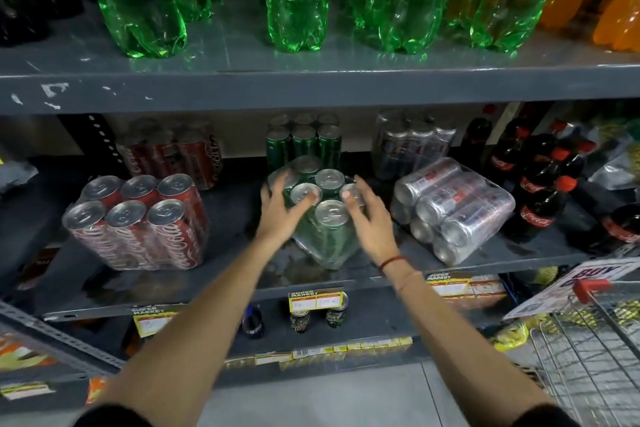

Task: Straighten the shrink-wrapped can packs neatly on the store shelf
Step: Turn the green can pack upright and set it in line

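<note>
Red can pack stands upright at the shelf's left. In the middle, the green can pack sits turned cornerwise, wrap glinting; left hand and right hand are spread open against its sides. Silver can pack lies toppled at the right.

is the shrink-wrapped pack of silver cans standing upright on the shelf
No, the shrink-wrapped pack of silver cans lies on its side on the grey metal shelf, can ends facing forward.
</note>
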